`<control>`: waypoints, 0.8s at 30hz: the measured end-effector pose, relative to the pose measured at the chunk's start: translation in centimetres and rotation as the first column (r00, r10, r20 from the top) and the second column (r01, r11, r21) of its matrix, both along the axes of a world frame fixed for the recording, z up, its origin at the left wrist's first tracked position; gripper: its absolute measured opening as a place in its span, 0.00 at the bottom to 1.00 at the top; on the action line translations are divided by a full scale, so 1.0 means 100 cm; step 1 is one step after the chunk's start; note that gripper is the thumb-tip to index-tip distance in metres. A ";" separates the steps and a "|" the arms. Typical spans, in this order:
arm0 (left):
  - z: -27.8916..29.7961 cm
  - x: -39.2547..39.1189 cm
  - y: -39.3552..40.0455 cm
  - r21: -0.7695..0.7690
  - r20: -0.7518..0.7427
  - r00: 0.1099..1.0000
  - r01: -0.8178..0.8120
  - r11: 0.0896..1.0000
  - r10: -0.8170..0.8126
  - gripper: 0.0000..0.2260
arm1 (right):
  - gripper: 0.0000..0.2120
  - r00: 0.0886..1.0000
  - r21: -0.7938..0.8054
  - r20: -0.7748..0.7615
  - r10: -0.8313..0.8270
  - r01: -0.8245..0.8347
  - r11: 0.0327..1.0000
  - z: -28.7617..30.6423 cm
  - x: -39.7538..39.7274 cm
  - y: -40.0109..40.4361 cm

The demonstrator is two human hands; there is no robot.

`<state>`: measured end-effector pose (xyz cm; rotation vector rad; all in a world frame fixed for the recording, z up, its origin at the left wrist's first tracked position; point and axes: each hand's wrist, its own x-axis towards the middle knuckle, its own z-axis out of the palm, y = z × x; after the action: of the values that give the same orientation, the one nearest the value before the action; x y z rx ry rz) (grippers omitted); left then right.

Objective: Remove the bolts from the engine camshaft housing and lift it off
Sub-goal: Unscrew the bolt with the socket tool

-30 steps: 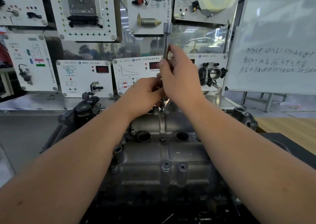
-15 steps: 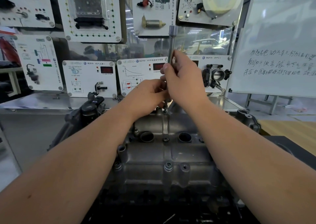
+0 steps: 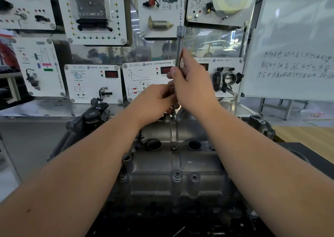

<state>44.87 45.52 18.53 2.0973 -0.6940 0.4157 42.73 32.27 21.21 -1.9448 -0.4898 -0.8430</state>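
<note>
My left hand was curled low around the foot of the long socket extension, fingers pinching it just above the far-edge bolt, though how firmly they closed I could not tell. My right hand gripped the shaft higher up, thumb and fingers wrapped round it, the tool standing near upright. The camshaft housing sat bolted on the engine below my forearms, with a nearer bolt and a centre bolt in place. I judged I was in the bolt-removal step, spinning out the far bolt; next I needed to keep the tool square, lift the bolt free, then move to the remaining ones
</note>
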 end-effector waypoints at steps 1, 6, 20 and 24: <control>0.000 0.000 0.000 -0.002 0.000 1.000 0.004 1.000 -0.004 0.09 | 0.24 1.000 -0.004 0.005 -0.002 0.002 1.000 -0.001 0.000 0.000; 0.001 0.001 0.000 -0.013 -0.019 1.000 -0.014 1.000 0.013 0.12 | 0.10 0.989 -0.062 0.098 -0.109 0.115 0.991 -0.002 0.001 0.001; 0.004 -0.006 -0.001 -0.007 -0.001 1.000 0.020 1.000 -0.020 0.12 | 0.22 0.997 -0.046 0.056 -0.054 0.057 0.997 -0.003 -0.002 0.002; 0.002 -0.003 -0.002 -0.039 -0.019 1.000 0.002 0.999 -0.003 0.19 | 0.08 0.989 -0.049 0.112 -0.100 0.106 0.993 -0.001 -0.001 0.000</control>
<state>44.58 45.31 18.78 2.0610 -0.6725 0.4042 42.59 32.24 21.09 -1.9958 -0.4841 -1.0159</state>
